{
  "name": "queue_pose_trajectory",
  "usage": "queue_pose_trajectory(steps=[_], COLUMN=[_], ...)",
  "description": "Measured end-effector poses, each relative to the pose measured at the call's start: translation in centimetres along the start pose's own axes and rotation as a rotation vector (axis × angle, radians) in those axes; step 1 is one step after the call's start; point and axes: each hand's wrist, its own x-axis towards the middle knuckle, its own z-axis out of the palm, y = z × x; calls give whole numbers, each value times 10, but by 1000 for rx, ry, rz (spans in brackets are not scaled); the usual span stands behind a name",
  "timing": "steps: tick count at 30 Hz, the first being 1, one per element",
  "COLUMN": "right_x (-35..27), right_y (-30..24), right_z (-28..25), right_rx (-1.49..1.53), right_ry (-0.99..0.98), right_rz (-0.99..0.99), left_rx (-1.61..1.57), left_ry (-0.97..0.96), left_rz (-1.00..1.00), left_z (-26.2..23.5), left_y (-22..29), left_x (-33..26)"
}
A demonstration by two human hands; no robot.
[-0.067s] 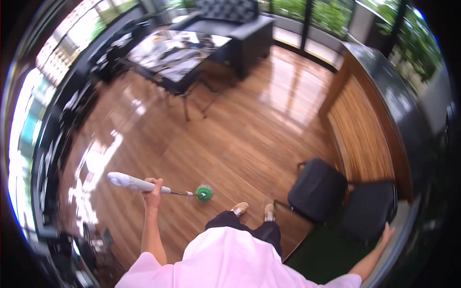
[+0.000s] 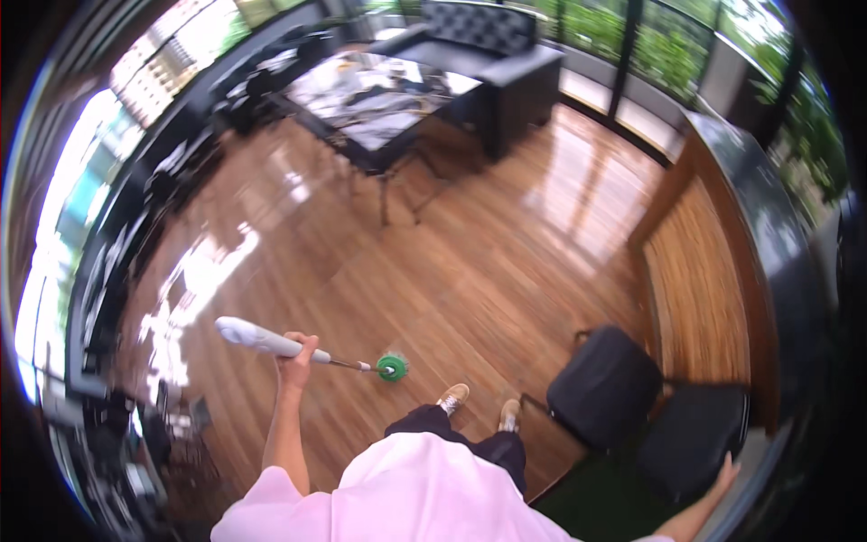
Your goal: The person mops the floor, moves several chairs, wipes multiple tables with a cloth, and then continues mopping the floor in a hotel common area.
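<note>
My left hand (image 2: 298, 356) is closed around the thick white handle of a mop (image 2: 262, 340). Its thin metal pole slants down to a round green head (image 2: 391, 367) with a pale fringe, which appears to be on the wooden floor, left of my feet. On the lower right, my right hand (image 2: 722, 479) is stretched out beside the outer edge of a dark padded chair (image 2: 694, 441). Its thumb and fingers look apart; whether they touch the chair is unclear. A second dark chair (image 2: 605, 384) stands just left of that one.
A wood-panelled counter (image 2: 695, 275) with a dark top runs along the right. Farther off, a cluttered black table (image 2: 384, 135) stands before a tufted black sofa (image 2: 479, 45). Dark, blurred items line the left windows. Glossy wooden floor (image 2: 361, 271) lies between, and dark green flooring (image 2: 587, 501) is under the chairs.
The view has shifted, so the table, sofa and counter sit farther right and lower. Both hands keep nearly the same places, the left still on the mop handle.
</note>
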Motion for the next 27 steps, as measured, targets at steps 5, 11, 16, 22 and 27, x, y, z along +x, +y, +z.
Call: queue_pose_trajectory(steps=[5,11,16,22,27], right_x=[93,-37,-173,-363,-470], right_y=[-10,-181,-305,-458,-523], right_z=[-14,-63,-46,-18,24], right_rx=[435,402,1011,1073,1083], right_ry=[-189,-347,-844,-758,-754], right_rz=[304,241,193,120,-5], left_rx=[34,66,72,118,39], left_ry=[135,387,547,618,710], left_rz=[-122,-243,-265,-315,-430], left_z=[-41,-86,-111,-177,-275], left_y=[-14,-4,-26,-86,-132], left_x=[-66,-115,-120,-108,-81])
